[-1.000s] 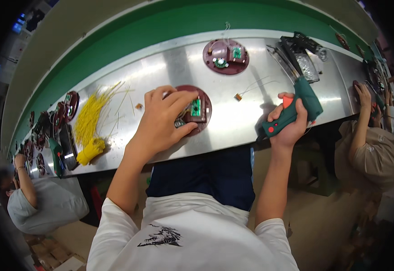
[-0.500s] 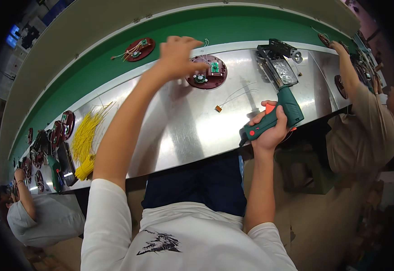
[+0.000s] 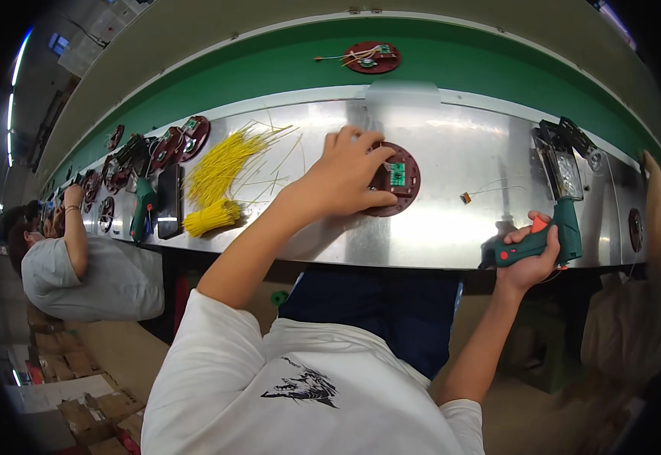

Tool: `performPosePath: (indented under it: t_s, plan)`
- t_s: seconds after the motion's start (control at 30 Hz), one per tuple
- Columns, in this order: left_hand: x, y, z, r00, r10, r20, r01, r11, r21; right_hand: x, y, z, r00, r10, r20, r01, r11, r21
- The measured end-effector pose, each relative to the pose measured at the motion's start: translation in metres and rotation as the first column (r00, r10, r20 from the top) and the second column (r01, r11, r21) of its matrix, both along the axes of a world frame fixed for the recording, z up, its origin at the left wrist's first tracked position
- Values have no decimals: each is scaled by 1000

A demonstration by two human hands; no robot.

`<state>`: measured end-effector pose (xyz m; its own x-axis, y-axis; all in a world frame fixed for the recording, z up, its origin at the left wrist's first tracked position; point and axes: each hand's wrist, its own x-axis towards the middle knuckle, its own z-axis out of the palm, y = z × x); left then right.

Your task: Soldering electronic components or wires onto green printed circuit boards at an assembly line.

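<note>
My left hand [image 3: 346, 171] reaches over a round dark red base [image 3: 406, 194] on the metal bench, its fingers and thumb bent around the base's left side. A green circuit board [image 3: 398, 174] sits in the base; the hand covers the rest of its left part. At the right, near the bench's front edge, my right hand [image 3: 534, 267] is wrapped round a dark green hot glue gun [image 3: 569, 231] with an orange-red trigger. The gun's nozzle points left. Between the two hands lies a small orange component [image 3: 465, 198] with thin wire leads.
Yellow wires [image 3: 220, 171] lie in a loose pile and a bundle at left, beside a black tray [image 3: 170, 203] and another glue gun [image 3: 143, 208]. A wired red base [image 3: 372, 58] rests on the green belt [image 3: 452, 57]. A black metal holder [image 3: 558, 159] stands at right. Co-workers sit on both sides.
My left hand has come down onto the round base, which now lies nearer to me and farther left of the orange component. My right hand still holds the glue gun. The view has turned left.
</note>
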<state>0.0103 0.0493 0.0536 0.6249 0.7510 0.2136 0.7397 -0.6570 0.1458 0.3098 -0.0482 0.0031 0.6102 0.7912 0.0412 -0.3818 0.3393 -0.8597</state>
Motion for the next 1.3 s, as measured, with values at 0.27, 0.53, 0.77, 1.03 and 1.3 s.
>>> performPosePath:
  t_s: [0.27,0.53,0.77,1.03,1.3]
  plan:
    - [-119,0,21,869,495,8,-491,861,132,0,8,-3,1000,6,3,-6,1000,-2]
    - [-174,13,-6,824,558,-98,-547,828,121,23,2,-14,988,124,-88,-127,991,-29]
    - [-169,11,-3,846,502,181,-522,849,84,10,6,4,1000,23,-17,-25,997,-78]
    - [-164,8,2,818,497,291,-537,840,75,14,4,4,995,84,52,-81,995,-55]
    - [-159,0,0,835,469,287,-505,861,63,15,4,5,994,95,58,-91,994,-60]
